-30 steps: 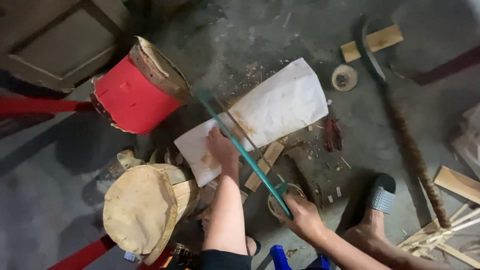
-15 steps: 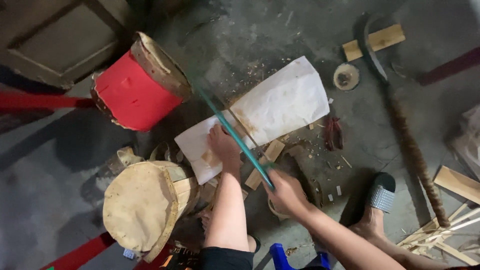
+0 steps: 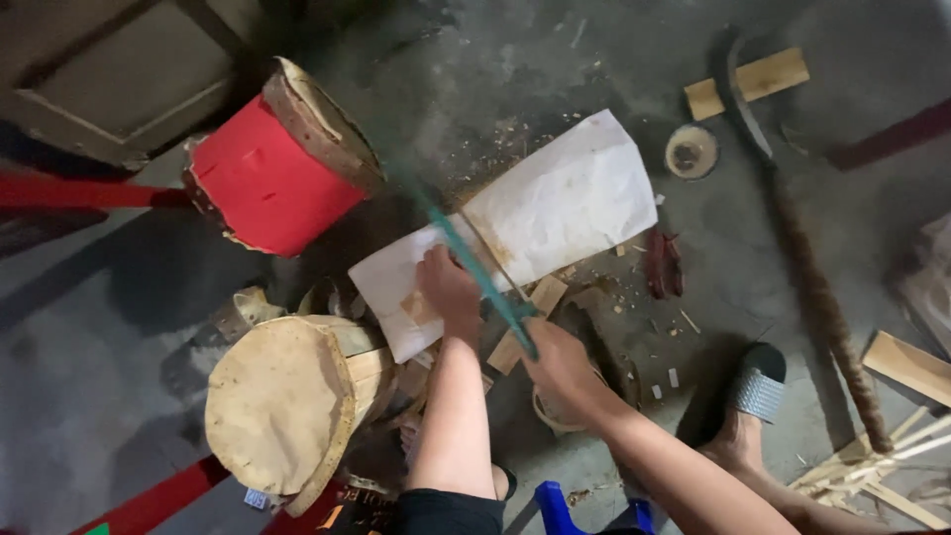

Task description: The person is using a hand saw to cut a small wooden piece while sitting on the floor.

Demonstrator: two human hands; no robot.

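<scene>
My right hand (image 3: 563,365) grips the handle of a green-framed hand saw (image 3: 474,266) whose blade runs up and to the left across the work. My left hand (image 3: 448,287) presses down on a wooden piece lying on a sheet of white paper (image 3: 555,208) spread on the floor. A short light wood strip (image 3: 527,323) lies just under the saw between the two hands. Sawdust and chips are scattered around the paper.
A red drum (image 3: 272,176) lies on its side at upper left. A bare wooden drum with a skin head (image 3: 277,401) sits at lower left. A long bark-covered stick with a curved blade (image 3: 807,267), wood blocks (image 3: 748,81), a small round tin (image 3: 690,151), my sandalled foot (image 3: 755,391) and splints (image 3: 872,466) are at right.
My right hand has pushed the saw forward, up and to the left, along the cut. My left hand has stayed on the piece.
</scene>
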